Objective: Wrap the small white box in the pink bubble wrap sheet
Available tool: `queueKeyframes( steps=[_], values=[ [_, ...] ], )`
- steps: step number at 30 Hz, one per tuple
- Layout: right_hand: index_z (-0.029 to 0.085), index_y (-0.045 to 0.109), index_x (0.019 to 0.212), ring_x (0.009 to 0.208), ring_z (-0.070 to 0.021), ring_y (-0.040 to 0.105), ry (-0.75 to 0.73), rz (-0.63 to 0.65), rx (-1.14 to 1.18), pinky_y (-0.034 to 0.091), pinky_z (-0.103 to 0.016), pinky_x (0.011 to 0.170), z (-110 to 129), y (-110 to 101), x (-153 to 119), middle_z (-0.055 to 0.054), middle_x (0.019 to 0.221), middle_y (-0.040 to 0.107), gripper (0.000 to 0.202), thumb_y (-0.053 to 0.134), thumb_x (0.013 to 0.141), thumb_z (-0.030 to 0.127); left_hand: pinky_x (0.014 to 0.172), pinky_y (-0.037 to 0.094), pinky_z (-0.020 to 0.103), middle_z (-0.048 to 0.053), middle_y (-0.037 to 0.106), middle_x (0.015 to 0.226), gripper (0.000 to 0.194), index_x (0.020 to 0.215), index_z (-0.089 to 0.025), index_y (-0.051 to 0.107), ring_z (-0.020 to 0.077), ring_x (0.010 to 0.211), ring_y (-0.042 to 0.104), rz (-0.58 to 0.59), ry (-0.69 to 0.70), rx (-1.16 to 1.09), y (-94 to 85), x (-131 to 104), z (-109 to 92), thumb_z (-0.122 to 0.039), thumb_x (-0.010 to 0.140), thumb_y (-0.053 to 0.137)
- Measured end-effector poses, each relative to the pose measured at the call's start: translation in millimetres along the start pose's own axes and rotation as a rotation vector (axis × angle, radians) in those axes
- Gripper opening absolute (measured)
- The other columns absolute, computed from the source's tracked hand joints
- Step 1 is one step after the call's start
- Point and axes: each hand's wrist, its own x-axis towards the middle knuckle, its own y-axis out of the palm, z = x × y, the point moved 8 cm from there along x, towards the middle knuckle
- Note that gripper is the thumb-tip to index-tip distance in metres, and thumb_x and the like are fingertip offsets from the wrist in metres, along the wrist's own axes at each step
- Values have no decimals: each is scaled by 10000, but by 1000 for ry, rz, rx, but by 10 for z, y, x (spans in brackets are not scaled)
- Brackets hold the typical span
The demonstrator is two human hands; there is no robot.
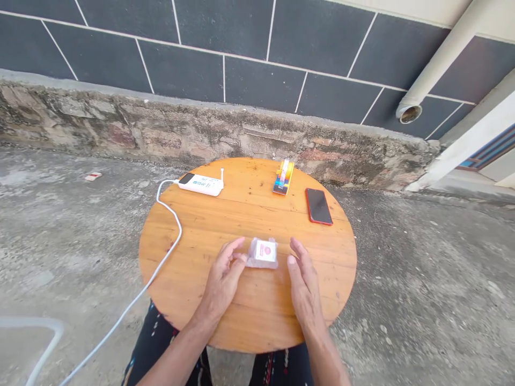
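Observation:
A small package [263, 253] in clear, crinkled plastic wrap lies on the round wooden table [181, 289], close to its near side. On top of it is a white label with a round red or pink mark. My left hand [223, 273] is just left of the package, fingers curved and parted. Its thumb tip reaches the edge of the wrap; whether it touches, I cannot tell. To the right, my right hand [304, 279] stands apart from the package with thumb and fingers spread, holding nothing.
A yellow tape dispenser [284, 178] stands at the table's back. Right of it lies a red-edged phone [319, 206]. At the back left is a white device [201, 184]; its pale cable [177, 238] runs over the table's left edge. A stone-based wall [193, 131] rises behind.

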Motion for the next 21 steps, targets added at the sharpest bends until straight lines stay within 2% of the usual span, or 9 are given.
queueKeyframes(
  steps=[4, 7, 12, 15, 21],
  values=[
    [270, 339, 1438, 1385, -216, 253, 129, 22, 130, 174, -438, 1161, 12, 134, -7, 2, 1495, 315, 537, 362, 961, 517, 1162, 211, 351, 1, 370, 1474, 471, 1369, -268, 427, 193, 1374, 296, 20, -101, -155, 147, 10, -54, -453, 935, 426],
    [247, 313, 1454, 1397, -205, 222, 165, 38, 197, 167, -409, 1165, 18, 268, 23, 7, 1515, 264, 598, 357, 948, 562, 1180, 163, 335, -17, 298, 1510, 521, 1404, -263, 376, 175, 1401, 233, 42, -158, -232, 303, 47, -24, -500, 940, 390],
    [181, 262, 1476, 1406, -205, 191, 195, 93, 246, 146, -399, 1169, -18, 532, -4, -23, 1528, 217, 731, 333, 914, 643, 1180, 169, 351, -16, 294, 1511, 586, 1403, -256, 385, 189, 1400, 241, 64, -225, -308, 455, 71, 112, -590, 925, 328],
    [163, 215, 1488, 1410, -212, 175, 199, 69, 274, 153, -404, 1166, -28, 635, -54, -38, 1539, 171, 808, 347, 884, 684, 1173, 193, 379, -10, 315, 1502, 625, 1410, -261, 373, 210, 1379, 291, 88, -244, -340, 503, 65, 154, -631, 912, 303],
    [242, 272, 1471, 1400, -217, 213, 221, 34, 427, 184, -412, 1156, -48, 623, -83, -8, 1522, 230, 701, 390, 902, 634, 1161, 227, 403, 15, 387, 1464, 655, 1388, -242, 417, 241, 1344, 357, 92, -253, -375, 512, 102, 187, -659, 893, 315]
  ],
)
